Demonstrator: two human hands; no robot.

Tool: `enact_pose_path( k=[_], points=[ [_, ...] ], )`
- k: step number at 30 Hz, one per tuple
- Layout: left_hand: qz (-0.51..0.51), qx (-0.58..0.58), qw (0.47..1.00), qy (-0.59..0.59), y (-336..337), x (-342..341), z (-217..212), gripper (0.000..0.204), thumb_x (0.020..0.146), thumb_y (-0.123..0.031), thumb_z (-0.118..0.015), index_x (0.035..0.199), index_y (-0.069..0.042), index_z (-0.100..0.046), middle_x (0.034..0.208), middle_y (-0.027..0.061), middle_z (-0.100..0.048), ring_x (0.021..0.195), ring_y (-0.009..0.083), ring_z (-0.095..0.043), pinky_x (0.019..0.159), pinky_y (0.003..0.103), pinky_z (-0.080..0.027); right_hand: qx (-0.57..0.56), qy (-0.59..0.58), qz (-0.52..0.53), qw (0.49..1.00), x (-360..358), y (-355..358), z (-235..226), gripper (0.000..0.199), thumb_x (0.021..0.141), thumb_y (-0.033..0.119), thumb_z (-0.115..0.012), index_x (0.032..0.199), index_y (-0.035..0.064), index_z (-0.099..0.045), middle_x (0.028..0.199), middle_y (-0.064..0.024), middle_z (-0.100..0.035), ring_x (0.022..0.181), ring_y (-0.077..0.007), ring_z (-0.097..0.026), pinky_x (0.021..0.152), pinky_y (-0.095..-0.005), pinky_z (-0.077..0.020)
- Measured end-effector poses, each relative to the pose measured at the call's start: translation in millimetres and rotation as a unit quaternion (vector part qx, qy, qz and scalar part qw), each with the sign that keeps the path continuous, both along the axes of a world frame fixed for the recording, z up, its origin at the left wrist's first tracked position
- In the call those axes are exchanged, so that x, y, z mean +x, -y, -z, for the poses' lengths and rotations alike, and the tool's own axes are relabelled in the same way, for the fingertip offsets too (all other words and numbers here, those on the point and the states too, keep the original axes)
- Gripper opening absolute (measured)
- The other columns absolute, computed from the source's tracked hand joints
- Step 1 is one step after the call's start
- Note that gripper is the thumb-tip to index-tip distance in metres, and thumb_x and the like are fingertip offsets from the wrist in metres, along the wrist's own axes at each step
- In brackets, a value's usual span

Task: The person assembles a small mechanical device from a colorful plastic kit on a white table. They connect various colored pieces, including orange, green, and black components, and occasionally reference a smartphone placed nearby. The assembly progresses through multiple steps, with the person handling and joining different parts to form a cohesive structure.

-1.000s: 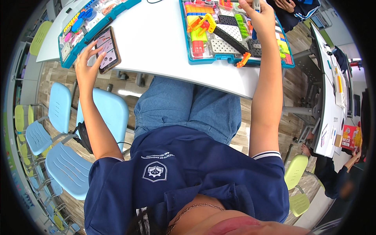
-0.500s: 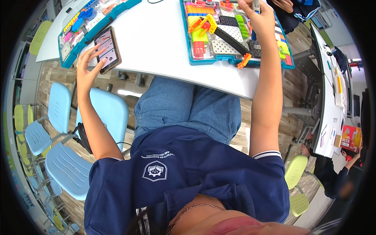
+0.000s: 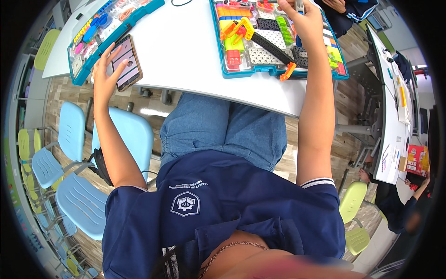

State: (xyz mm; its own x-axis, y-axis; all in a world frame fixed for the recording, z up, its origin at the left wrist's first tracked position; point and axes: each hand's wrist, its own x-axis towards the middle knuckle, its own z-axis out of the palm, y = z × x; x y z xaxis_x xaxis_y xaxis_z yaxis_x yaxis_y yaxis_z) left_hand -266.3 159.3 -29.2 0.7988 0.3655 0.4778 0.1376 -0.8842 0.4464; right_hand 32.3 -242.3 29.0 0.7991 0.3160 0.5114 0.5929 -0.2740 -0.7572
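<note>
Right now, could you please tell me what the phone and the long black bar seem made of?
Phone: probably smooth glass in front, given its flat lit screen; back hidden. Long black bar: likely matte plastic, judging by its dull, uniform colour.

Beneath your white table [image 3: 193, 56], a wood-look plank floor [image 3: 60, 90] catches a bright streak of light [image 3: 153, 112]. Pale-blue plastic chairs [image 3: 83, 204] stand at your left, with lime-green chairs [image 3: 45, 50] further out; one lime-green chair [image 3: 353, 202] at your right stands near another long white table [image 3: 392, 116].
</note>
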Motion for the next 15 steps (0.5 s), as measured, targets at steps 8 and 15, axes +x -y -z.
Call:
enact_pose_path(
  k=[8,15],
  points=[
    [-0.023,-0.093,0.985,0.142,-4,12,-10,0.040,0.102,-0.024,-0.064,0.139,-0.008,-0.060,0.132,0.0055,-0.072,0.128,0.0188,-0.059,0.116,0.037,-0.035,0.001,-0.026,0.010,1.000,2,2,0,0.012,0.090,0.012,-0.077,0.090,0.0004,-0.075,0.074,-0.0026,-0.071,0.065,-0.0090,-0.060,0.060,-0.0280,-0.0473],
    [0.013,-0.019,0.950,0.313,62,73,-40,0.014,0.098,-0.016,-0.070,0.108,-0.011,-0.078,0.106,0.0007,-0.079,0.100,0.0156,-0.068,0.095,0.031,-0.048,0.009,-0.016,0.009,1.000,3,2,0,0.012,0.090,0.013,-0.077,0.091,0.0008,-0.075,0.072,-0.0020,-0.069,0.061,-0.0079,-0.057,0.056,-0.0271,-0.0452]
  ],
)
